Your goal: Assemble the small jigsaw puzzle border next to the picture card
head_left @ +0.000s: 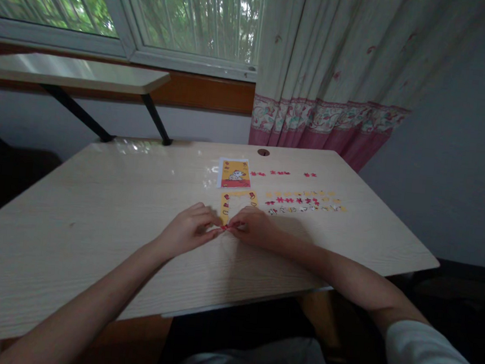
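Observation:
My left hand (191, 228) and my right hand (253, 226) meet near the front of the desk, fingertips pinched together. Between them is a small red puzzle piece (224, 227), at the lower left corner of a partly assembled jigsaw puzzle (225, 198). Its yellow border with small dark red drawings shows along the top and sides, around a bare middle. My right hand covers part of its lower right side. Just beyond lies a picture card (230, 175) with a white animal on yellow and red.
Loose red pieces (296, 200), yellow pieces (305, 193) and white patterned pieces (293, 209) lie in rows to the right. More red pieces (280, 173) form a row farther back. A raised shelf (74, 72) on dark legs stands at the back left of the desk (108, 204).

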A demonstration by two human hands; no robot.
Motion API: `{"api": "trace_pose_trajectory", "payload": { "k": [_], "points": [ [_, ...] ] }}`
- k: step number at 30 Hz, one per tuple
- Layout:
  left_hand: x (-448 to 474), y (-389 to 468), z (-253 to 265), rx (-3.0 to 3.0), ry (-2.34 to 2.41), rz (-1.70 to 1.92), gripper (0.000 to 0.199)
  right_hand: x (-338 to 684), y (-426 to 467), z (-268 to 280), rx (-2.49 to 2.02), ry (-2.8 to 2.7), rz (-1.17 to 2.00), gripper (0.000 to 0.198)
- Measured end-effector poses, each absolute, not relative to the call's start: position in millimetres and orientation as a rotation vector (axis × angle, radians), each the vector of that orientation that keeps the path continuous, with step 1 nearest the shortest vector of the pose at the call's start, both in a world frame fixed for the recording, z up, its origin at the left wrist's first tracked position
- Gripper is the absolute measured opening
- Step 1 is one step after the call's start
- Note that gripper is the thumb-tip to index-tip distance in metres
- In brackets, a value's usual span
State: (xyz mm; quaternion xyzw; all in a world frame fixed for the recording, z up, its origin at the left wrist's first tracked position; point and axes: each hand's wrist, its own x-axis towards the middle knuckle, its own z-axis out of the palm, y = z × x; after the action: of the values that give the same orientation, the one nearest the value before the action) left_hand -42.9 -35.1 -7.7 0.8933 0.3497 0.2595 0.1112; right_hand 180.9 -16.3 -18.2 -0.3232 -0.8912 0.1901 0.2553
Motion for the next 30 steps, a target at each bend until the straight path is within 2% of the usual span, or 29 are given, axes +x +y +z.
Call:
{"api": "trace_pose_trajectory", "payload": {
  "k": [6, 30],
  "points": [
    [-49, -32, -6, 2.690, 0.992, 0.574, 0.019, 178, -18, -21, -0.823, -2.505, 0.479, 0.008],
    [-51, -32, -3, 2.775, 1.037, 0.426, 0.025, 170, -18, -10, -1.034, -2.572, 0.572, 0.011]
  ]
}}
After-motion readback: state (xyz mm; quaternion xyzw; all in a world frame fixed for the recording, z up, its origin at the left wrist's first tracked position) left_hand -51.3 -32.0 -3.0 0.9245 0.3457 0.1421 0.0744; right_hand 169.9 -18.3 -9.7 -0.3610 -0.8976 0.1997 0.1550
